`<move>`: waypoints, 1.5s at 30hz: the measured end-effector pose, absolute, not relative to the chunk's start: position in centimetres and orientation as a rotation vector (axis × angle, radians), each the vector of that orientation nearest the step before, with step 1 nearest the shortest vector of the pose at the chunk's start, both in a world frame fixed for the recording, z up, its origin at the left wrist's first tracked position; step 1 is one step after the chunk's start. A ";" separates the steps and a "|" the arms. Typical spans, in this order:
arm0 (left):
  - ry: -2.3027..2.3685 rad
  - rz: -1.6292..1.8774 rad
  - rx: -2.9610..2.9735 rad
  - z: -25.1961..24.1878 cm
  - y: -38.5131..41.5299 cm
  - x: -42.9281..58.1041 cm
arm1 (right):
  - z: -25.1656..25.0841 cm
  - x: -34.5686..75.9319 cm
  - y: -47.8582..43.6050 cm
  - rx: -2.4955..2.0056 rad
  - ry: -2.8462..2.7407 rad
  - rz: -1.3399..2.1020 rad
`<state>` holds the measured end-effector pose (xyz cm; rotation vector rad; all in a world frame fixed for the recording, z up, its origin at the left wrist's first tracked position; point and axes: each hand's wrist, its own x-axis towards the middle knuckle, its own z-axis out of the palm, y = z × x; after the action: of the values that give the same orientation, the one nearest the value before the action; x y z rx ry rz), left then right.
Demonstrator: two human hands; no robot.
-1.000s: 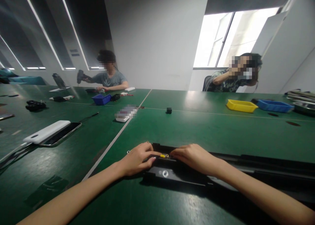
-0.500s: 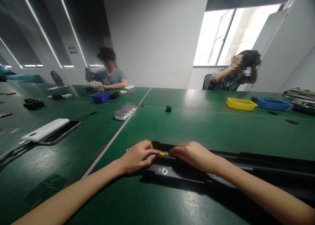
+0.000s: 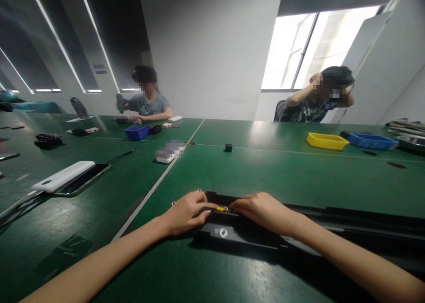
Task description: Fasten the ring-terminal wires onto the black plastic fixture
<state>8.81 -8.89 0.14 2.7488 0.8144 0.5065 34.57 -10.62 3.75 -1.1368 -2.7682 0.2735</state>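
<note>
A long black metal channel (image 3: 244,235) lies on the green table, running off to the right. My left hand (image 3: 186,212) is at its left end, fingers closed on a wire with a yellow-sleeved ring terminal (image 3: 222,209). The ring points right, inside the channel. Two more small metal rings (image 3: 173,203) poke out beyond the left hand's far side. My right hand (image 3: 262,209) rests over the channel with its fingertips pinched together just right of the terminal; whatever they hold is hidden. A round white mark (image 3: 223,232) shows on the channel's near part.
On the green table (image 3: 159,272) are a white power bank (image 3: 66,177) beside a phone (image 3: 86,179), a small black block (image 3: 228,147), a blue bin (image 3: 137,132), a yellow tray (image 3: 327,141) and a blue tray (image 3: 373,141). Two people sit across, one holding a power drill (image 3: 120,103).
My hands, the terminal and the channel hold nearly the same positions. The view has shifted very slightly. Across the table, the person on the right has tilted their head a little.
</note>
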 end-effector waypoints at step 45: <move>0.789 0.532 2.749 0.1 -8.9 8.8 | 3.8 34.5 -10.7 -1.151 -2.771 0.262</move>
<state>8.75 -8.92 0.09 2.7489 0.7890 0.5324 34.52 -10.73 3.82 -1.1509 -2.7711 0.2615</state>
